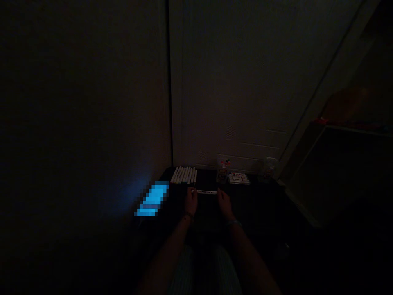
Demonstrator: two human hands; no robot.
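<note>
In the dim head view a white marker (207, 192) lies crosswise between my two hands, dark print along its barrel. My left hand (191, 200) is closed around its left end. At the other end, the fingers of my right hand (224, 203) pinch the tip. Just beyond my left hand, several white markers (183, 175) lie side by side in a row. A stack of white printed pieces, perhaps more markers (239, 178), sits past my right hand, beside a clear package (223, 170) with red print.
A glowing blue screen, blurred into blocks (153, 200), lies at the left of the dark table (258, 205). Another clear container (269, 169) stands at the back right. A wall panel (230, 102) rises behind the table, and a shelf unit (325, 151) stands at right.
</note>
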